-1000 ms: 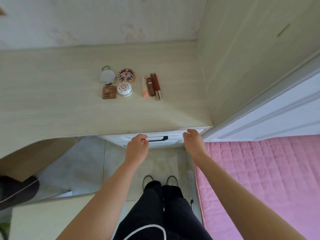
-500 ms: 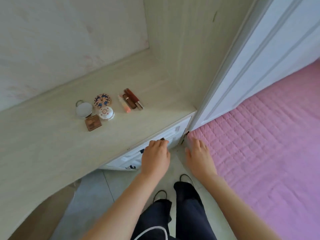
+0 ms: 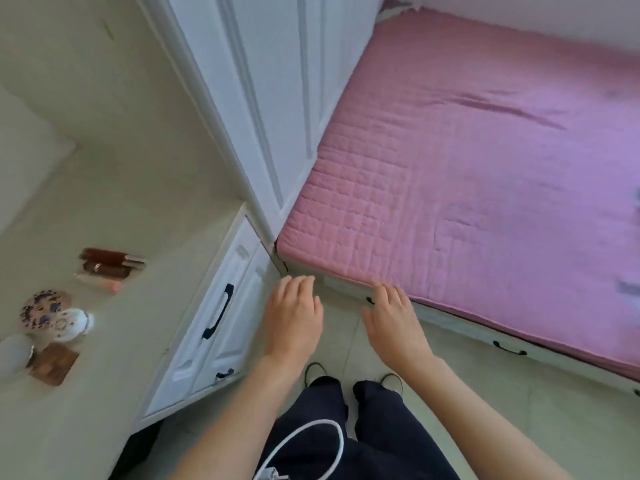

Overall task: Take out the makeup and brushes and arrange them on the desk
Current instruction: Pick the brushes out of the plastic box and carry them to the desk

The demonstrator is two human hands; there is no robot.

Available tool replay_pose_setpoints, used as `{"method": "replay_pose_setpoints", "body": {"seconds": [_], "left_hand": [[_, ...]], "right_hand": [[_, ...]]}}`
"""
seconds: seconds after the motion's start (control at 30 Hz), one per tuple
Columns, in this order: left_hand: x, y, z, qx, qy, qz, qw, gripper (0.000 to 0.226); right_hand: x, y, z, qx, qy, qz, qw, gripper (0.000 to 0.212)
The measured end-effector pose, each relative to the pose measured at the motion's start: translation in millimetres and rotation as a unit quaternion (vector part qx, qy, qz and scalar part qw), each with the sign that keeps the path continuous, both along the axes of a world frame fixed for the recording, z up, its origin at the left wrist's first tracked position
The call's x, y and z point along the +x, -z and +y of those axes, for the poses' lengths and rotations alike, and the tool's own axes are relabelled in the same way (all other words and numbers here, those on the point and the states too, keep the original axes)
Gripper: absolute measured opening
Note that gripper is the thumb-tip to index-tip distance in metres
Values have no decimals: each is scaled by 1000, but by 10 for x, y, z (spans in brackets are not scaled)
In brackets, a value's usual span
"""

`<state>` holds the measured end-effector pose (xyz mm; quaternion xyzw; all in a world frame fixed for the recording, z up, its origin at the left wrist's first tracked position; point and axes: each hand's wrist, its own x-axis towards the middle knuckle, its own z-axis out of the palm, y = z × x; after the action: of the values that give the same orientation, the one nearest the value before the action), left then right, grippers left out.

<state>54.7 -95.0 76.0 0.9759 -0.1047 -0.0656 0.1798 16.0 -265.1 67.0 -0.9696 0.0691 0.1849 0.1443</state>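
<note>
Makeup lies on the pale desk [image 3: 114, 341] at the left: three lipstick-like tubes [image 3: 107, 266], a patterned round compact [image 3: 45, 306], a white round jar [image 3: 69, 324], a silver round mirror compact [image 3: 14, 353] and a brown square compact [image 3: 53, 363]. The white drawer front [image 3: 239, 306] with its black handle [image 3: 219, 316] is closed below the desk edge. My left hand [image 3: 294, 317] hovers over the floor just right of the drawer, fingers straight, holding nothing. My right hand [image 3: 394, 320] hangs near the bed's edge, fingers relaxed and empty.
A pink quilted bed [image 3: 467, 174] fills the right side, with drawer handles [image 3: 509, 349] along its base. A tall white wardrobe door [image 3: 263, 98] stands between desk and bed. Tiled floor [image 3: 519, 410] and my dark trousers [image 3: 346, 427] lie below.
The view has swung right from the desk toward the bed. My left hand has come off the drawer handle, and both hands now hover open away from the drawer.
</note>
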Motion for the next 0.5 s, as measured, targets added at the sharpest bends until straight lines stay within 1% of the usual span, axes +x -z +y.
{"method": "replay_pose_setpoints", "body": {"seconds": [0.2,0.3,0.5], "left_hand": [[-60,-75,-874,5,147,-25,989,36],[-195,-91,-1360,13,223,-43,974,34],[-635,-99,-2419,30,336,-34,941,35]], "right_hand": [[-549,-43,-661,-24,119,6,993,56],[-868,-54,-1032,-32,173,7,984,58],[-1539,-1,-1827,-35,254,14,966,60]]}}
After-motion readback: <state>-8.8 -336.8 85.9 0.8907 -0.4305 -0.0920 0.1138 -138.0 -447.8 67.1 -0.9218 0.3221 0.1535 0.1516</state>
